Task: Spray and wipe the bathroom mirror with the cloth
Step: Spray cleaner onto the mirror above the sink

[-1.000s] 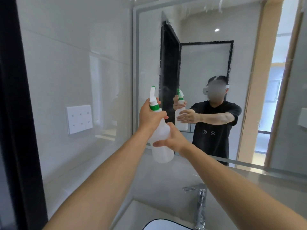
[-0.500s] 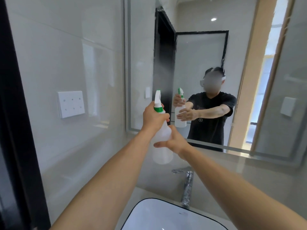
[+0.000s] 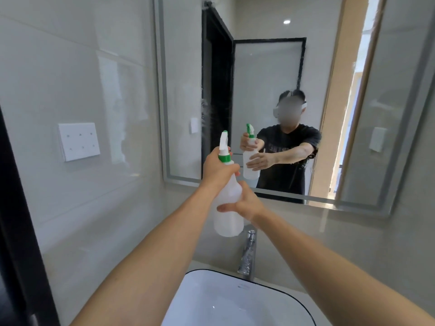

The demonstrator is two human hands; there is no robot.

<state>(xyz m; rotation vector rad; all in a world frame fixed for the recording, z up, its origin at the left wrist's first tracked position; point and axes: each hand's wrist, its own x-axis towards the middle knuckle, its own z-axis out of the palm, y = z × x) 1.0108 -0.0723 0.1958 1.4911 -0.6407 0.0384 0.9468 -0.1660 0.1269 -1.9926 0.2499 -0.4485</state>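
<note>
A white spray bottle (image 3: pixel 228 216) with a green collar and green-tipped nozzle is held upright in front of the bathroom mirror (image 3: pixel 266 74). My left hand (image 3: pixel 217 171) grips its neck at the trigger, and the nozzle points at the mirror's lower left part. My right hand (image 3: pixel 244 203) presses against the bottle's body from the right, fingers wrapped partly round it. Fine droplets show on the glass just above the nozzle. No cloth is in view. The mirror reflects a person holding the same bottle.
A white basin with a black rim (image 3: pixel 303 300) lies below my arms, a chrome tap (image 3: pixel 247 252) behind it. A white switch panel (image 3: pixel 78 141) sits on the glossy tiled wall at the left. A dark door frame (image 3: pixel 16 208) runs down the far left edge.
The view has tilted down and pulled back, so more of the basin and the mirror's lower edge show. Both hands keep the same hold on the bottle. Spray mist has appeared near the nozzle.
</note>
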